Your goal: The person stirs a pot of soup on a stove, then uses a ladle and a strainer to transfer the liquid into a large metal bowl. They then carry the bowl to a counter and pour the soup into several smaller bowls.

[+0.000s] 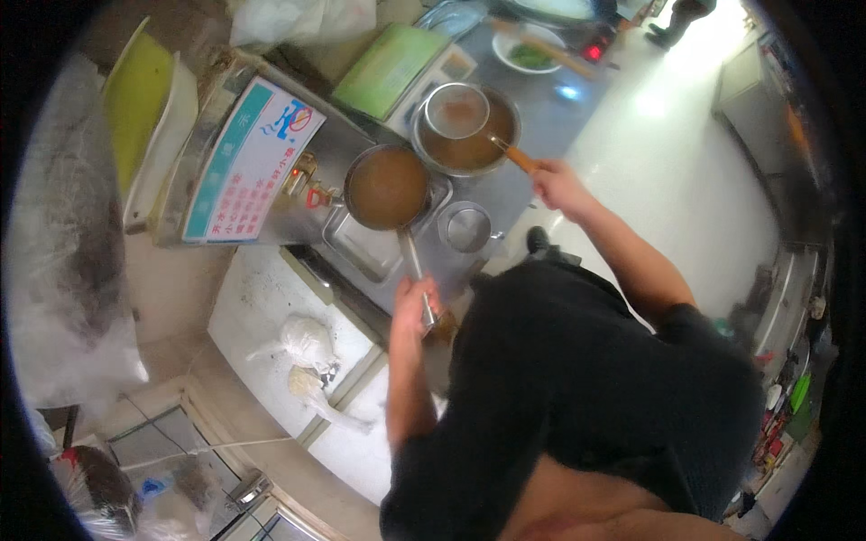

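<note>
My left hand (415, 306) is closed around the metal handle of a saucepan (387, 187) filled with brown liquid. The pan is held over a rectangular sink basin (365, 247), beside a tap with a red handle (316, 197). My right hand (556, 186) grips the wooden handle of a round mesh strainer (458, 110). The strainer is over a wide metal pot (467, 138) of brown liquid, with some reddish-brown matter showing at its mesh. A small metal pot or cup (466, 228) stands on the counter, between the saucepan and my body.
A white bowl with chopped greens (531, 51) stands farther along the steel counter. Near the wide pot is a green board or lid (392, 67). A printed sign (254, 162) leans behind the tap. White bags (306, 341) lie at lower left. Another person (680, 20) stands at the top right.
</note>
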Tool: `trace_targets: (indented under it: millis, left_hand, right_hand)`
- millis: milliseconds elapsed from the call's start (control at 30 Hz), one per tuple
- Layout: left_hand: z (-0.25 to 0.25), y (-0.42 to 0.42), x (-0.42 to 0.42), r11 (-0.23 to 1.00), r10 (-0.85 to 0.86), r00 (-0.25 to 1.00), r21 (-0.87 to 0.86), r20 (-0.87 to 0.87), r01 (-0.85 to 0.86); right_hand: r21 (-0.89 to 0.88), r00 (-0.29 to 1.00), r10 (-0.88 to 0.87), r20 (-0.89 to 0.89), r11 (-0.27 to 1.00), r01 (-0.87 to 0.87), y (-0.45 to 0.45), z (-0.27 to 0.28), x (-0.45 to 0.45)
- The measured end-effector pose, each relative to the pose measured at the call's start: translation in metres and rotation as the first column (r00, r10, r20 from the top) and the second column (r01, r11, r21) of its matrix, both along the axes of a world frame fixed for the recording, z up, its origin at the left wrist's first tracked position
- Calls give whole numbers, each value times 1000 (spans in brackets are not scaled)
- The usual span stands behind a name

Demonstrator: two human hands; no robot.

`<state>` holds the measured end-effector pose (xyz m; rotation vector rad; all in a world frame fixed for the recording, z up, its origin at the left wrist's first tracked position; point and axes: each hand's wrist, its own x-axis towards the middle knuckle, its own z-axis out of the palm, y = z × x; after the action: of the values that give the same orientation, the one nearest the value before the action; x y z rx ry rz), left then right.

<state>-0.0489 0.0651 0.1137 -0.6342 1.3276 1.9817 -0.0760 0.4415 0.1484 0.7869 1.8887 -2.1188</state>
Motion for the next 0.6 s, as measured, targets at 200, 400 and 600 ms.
trace_targets:
  millis: [200, 400, 600]
  left_hand:
    - [22, 20, -8, 999, -44, 998, -4, -46, 43]
    - [31, 48, -25, 999, -43, 995, -21, -87, 42]
    - [27, 87, -46, 993, -107, 988, -56, -110, 102]
  right_hand:
    - [149, 999, 20, 42, 988, -26, 17, -6, 9]
    - [327, 990, 130, -60, 939, -103, 38, -14, 13]
    - [238, 975, 209, 74, 946, -221, 56, 7, 8]
